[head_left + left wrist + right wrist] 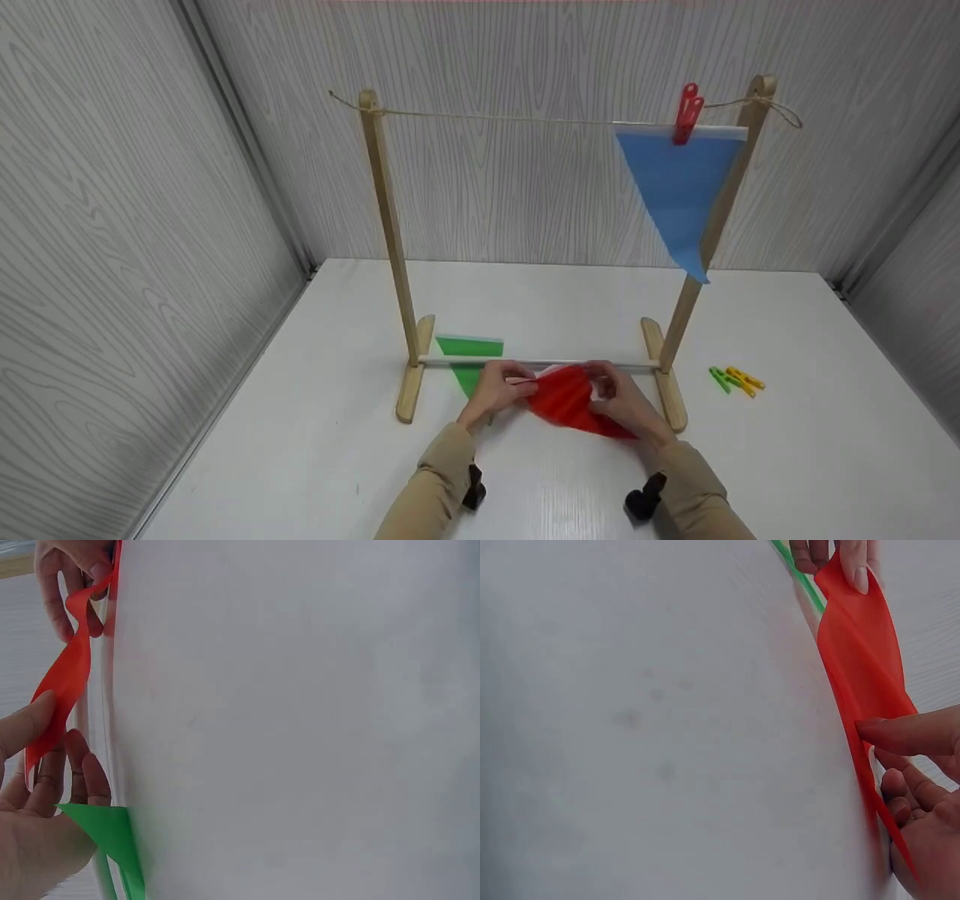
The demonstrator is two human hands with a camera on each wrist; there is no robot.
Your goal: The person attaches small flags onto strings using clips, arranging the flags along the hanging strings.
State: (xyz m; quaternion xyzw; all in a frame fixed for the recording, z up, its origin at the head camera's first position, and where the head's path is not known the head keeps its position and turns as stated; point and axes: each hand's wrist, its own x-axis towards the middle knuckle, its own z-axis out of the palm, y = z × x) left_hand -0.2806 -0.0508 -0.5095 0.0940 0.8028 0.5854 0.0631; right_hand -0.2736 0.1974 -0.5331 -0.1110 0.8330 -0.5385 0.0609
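Observation:
Low over the table, a red pennant (562, 397) is stretched between both hands. My left hand (499, 388) pinches its left end between thumb and fingers. On the other side, my right hand (628, 405) pinches it, with the thumb (904, 736) pressed on the red face in the right wrist view. The red pennant looks folded and twisted, its pointed tip hanging past the right palm. A green pennant (469, 347) lies on the table beside my left hand, passing under the stand's crossbar. In the left wrist view, green material (105, 829) shows right at the left palm.
A wooden stand has two posts (390, 217) joined by a pale crossbar (450, 360). Between the post tops runs a string (487, 117). At its right end, a red clothespin (684, 124) holds a blue pennant (679, 187). Green (720, 379) and yellow clothespins (742, 381) lie at the right.

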